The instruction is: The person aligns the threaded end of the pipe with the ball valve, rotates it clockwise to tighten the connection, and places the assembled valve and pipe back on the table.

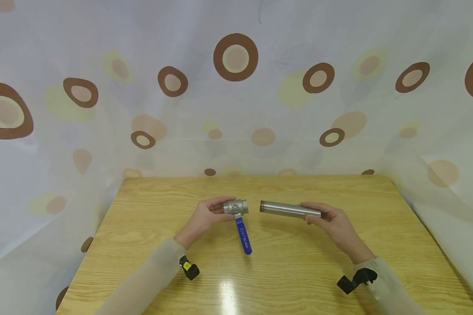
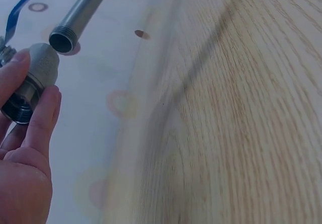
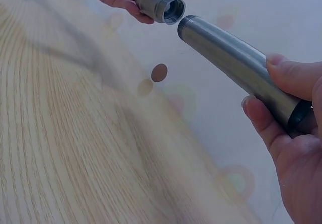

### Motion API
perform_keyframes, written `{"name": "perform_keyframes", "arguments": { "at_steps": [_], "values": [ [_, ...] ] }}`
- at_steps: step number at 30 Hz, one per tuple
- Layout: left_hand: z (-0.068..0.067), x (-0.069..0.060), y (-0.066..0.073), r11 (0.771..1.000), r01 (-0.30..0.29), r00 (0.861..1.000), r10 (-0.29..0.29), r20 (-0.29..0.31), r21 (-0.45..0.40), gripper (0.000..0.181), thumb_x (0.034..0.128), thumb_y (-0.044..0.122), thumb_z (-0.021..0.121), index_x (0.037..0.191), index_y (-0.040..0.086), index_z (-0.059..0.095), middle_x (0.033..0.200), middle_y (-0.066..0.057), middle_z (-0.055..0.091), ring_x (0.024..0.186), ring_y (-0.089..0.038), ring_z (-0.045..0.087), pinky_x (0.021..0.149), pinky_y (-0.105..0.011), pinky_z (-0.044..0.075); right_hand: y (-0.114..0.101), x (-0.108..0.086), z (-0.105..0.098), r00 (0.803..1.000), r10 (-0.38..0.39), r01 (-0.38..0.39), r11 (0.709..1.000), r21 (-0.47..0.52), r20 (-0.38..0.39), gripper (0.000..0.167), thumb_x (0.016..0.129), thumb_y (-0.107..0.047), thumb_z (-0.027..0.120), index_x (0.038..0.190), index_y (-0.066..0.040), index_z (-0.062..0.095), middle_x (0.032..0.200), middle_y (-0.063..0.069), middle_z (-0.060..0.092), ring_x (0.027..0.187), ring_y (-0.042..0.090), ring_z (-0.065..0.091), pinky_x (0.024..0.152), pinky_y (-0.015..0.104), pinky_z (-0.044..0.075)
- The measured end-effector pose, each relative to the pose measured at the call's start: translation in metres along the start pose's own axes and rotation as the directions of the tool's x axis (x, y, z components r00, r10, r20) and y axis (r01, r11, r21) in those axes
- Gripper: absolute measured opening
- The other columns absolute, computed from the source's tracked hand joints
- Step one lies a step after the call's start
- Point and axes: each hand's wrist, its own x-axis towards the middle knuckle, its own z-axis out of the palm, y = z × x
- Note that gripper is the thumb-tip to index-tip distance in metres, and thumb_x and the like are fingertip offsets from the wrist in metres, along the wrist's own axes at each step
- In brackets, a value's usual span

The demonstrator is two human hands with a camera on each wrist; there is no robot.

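Note:
My left hand (image 1: 208, 217) grips a steel ball valve (image 1: 235, 207) by its left end, fingers behind and thumb in front. The valve's blue lever handle (image 1: 243, 236) points down toward me. In the right wrist view, the valve's threaded opening (image 3: 172, 10) faces the pipe. My right hand (image 1: 336, 223) holds a straight steel pipe (image 1: 285, 209) near its right end, between thumb and fingers. External threads (image 2: 62, 35) show on the pipe's near end in the left wrist view. Valve and pipe are held above the table, their ends a small gap apart.
The wood-grain table (image 1: 299, 271) lies beneath both hands. A pale curtain (image 1: 236, 109) with brown and yellow circles stands behind the table and along both sides. Black camera mounts sit on the left wrist (image 1: 190, 268) and right wrist (image 1: 358, 280).

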Motion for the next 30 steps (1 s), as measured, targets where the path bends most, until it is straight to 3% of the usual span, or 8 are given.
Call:
{"name": "perform_keyframes", "arguments": {
  "at_steps": [18,30],
  "values": [
    [0.0052,0.0083,0.0012,1.000,0.000,1.000,-0.001,0.030,0.011,0.057,0.0846,0.006,0.084,0.138,0.011,0.067,0.141,-0.014,0.064,0.126,-0.030,0.065,0.104,-0.038,0.055,-0.0046,0.0061,0.0049,0.999,-0.022,0.022,1.000,0.005,0.045,0.038,0.102,-0.009,0.066,0.139,0.000,0.063,0.126,-0.012,0.067,0.101,0.024,0.071,0.084,0.028,0.061],
    [0.0088,0.0103,0.0019,1.000,0.004,0.999,-0.004,0.046,-0.002,0.058,0.0846,-0.001,0.081,0.140,0.008,0.065,0.143,-0.017,0.063,0.125,-0.033,0.066,0.103,-0.039,0.055,-0.0021,0.0084,0.0061,0.997,-0.036,0.033,0.999,0.041,0.070,0.037,0.103,-0.007,0.064,0.139,0.001,0.062,0.128,-0.013,0.068,0.101,0.021,0.070,0.085,0.030,0.060]
  ]
}}
